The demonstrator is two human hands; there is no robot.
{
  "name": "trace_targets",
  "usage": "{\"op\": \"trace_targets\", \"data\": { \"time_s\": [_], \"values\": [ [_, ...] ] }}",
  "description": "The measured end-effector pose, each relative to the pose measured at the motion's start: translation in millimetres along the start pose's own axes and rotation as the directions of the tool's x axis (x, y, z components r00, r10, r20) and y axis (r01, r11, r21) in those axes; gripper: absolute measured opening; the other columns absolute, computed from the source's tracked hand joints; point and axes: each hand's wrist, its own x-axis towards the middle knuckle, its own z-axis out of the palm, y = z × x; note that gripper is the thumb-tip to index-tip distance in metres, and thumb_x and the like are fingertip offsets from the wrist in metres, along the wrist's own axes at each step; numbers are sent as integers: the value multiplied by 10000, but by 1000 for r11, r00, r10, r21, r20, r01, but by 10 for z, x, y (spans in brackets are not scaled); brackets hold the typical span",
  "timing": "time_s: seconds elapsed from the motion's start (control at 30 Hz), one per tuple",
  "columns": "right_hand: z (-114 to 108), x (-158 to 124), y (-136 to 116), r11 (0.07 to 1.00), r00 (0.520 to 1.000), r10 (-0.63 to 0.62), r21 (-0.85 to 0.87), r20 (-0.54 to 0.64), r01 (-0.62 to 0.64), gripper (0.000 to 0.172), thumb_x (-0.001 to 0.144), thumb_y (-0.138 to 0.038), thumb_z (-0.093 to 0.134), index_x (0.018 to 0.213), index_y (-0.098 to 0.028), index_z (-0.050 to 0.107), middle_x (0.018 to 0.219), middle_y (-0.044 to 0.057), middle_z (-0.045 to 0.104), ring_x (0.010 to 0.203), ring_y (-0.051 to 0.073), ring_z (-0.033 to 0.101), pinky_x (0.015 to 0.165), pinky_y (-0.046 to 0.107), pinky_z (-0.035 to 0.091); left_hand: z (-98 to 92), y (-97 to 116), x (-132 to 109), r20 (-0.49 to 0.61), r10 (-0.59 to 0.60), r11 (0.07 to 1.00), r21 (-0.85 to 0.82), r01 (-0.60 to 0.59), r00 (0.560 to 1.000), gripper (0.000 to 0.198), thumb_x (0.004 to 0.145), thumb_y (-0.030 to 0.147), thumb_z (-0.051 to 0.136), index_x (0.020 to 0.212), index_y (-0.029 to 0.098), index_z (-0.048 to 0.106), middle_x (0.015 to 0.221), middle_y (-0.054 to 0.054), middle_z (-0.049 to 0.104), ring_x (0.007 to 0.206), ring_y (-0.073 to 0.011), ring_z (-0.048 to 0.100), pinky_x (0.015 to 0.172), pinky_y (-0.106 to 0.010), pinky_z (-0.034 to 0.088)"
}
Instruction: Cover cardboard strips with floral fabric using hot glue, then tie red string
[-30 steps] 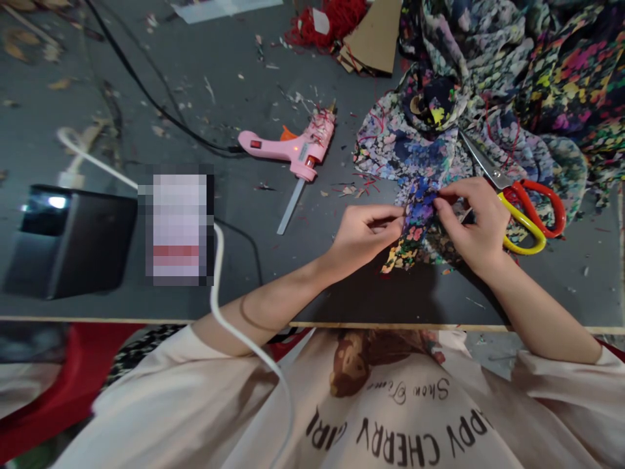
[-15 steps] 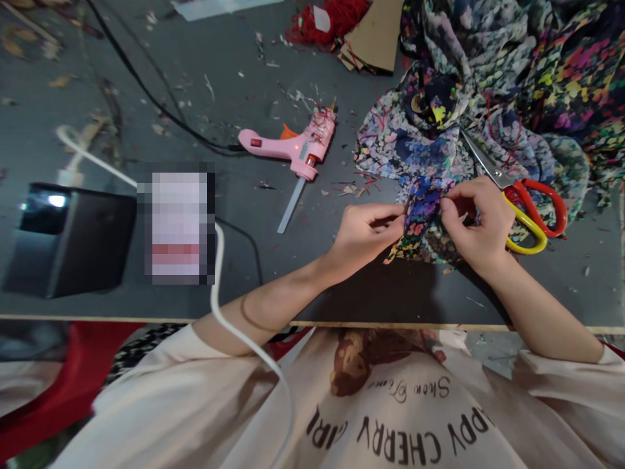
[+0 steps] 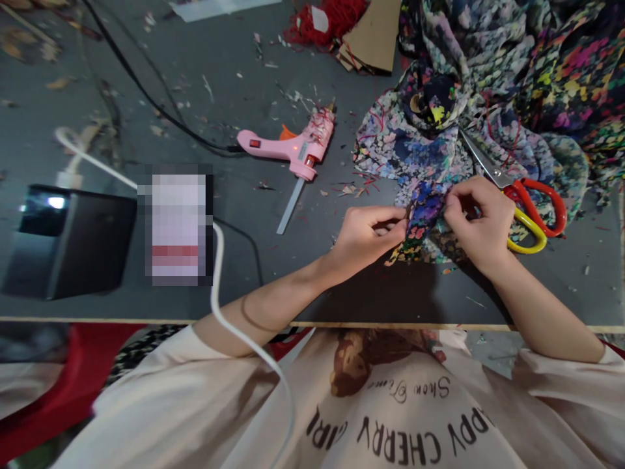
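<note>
The left hand (image 3: 368,233) has its thumb and fingers closed on the left edge of a narrow strip of blue and purple flowered cloth (image 3: 424,202), near the front of the grey desk (image 3: 215,58). The right hand (image 3: 481,221) is closed too, thumb and forefinger together just beside the strip's right edge; whether they grip a bit of it or a thread, I cannot tell. The strip lies over a larger flowered cloth (image 3: 405,146) that spreads and bunches toward the far right. On that cloth rest scissors (image 3: 512,189) with one red and one yellow handle, partly hidden by the right hand, blades slanting up and left. Well to the left of the strip lies a pink glue gun (image 3: 299,151) with a pale stick (image 3: 291,202) in its back. Red yarn (image 3: 336,29) and brown cardboard (image 3: 374,39) sit beyond it, the cardboard near the large cloth
</note>
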Motion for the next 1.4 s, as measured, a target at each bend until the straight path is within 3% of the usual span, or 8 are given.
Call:
{"op": "trace_targets", "data": {
  "time_s": [0.17, 0.4, 0.57, 0.73, 0.9, 1.1, 1.23, 1.4],
  "values": [
    [-23, 17, 120, 996, 991, 86, 40, -101, -83, 145, 913, -260, 528, 775, -223, 556, 678, -10, 523, 561, 121, 481, 533, 286, 432, 18, 21, 14, -18, -55, 996, -75, 54, 998, 224, 722, 289, 550, 577, 140, 633, 507, 34, 412, 475, -53, 277, 419, -180, 206],
    [-19, -3, 29, 979, 979, -203, -26, -14, 203, 111, 900, -234, 599, 999, -269, 634, 935, 69, 632, 903, 242, 632, 809, 446, 524, 22, 16, 15, -9, -56, 996, -67, 55, 998, 228, 739, 273, 563, 698, 119, 726, 529, 27, 482, 467, -46, 308, 411, -153, 234],
    [16, -23, 11, 965, 967, -253, -65, 6, 253, 56, 904, -226, 590, 940, -251, 626, 861, 39, 640, 839, 212, 647, 744, 394, 522, -4, -20, 8, 37, 148, 989, 3, -149, 988, 237, 820, 284, 580, 754, 121, 739, 595, -9, 621, 472, -58, 444, 449, -150, 354],
    [31, -28, 19, 987, 983, -150, -44, 101, 155, 76, 941, -259, 522, 888, -242, 574, 871, 56, 612, 874, 228, 618, 781, 423, 520, -31, -42, 6, 105, 272, 957, 76, -280, 957, 268, 879, 319, 574, 741, 136, 713, 581, -2, 615, 490, -65, 468, 478, -149, 370],
    [29, -22, 126, 998, 992, -48, 43, 120, 43, 106, 961, -255, 480, 859, -239, 505, 858, 40, 551, 830, 203, 568, 800, 421, 519, -17, -21, 17, 30, 44, 999, -3, -44, 999, 272, 796, 341, 591, 728, 126, 743, 560, 5, 572, 478, -61, 397, 436, -160, 308],
    [19, -6, 259, 992, 996, 61, 111, -67, -54, 126, 995, -341, 437, 1041, -268, 529, 969, 51, 566, 793, 161, 603, 700, 348, 531, -19, 10, 51, -36, -114, 986, -130, 109, 993, 250, 746, 347, 627, 673, 127, 723, 592, -4, 572, 560, -86, 456, 498, -178, 360],
    [94, -47, 158, 933, 987, 125, 327, 98, -150, 244, 955, -430, 528, 1139, -272, 551, 1036, 50, 642, 867, 166, 658, 687, 316, 569, -33, 24, 59, -24, -140, 982, -131, 136, 990, 266, 757, 379, 633, 675, 134, 697, 598, 0, 574, 592, -102, 495, 542, -199, 401],
    [182, -106, 31, 749, 910, 238, 532, 341, -395, 349, 835, -549, 672, 981, -236, 622, 779, -17, 663, 558, 109, 588, 447, 229, 500, -42, 32, 64, 9, -118, 978, -175, 118, 993, 273, 780, 389, 629, 716, 136, 709, 693, -14, 658, 679, -120, 580, 606, -198, 459]
  ]
}}
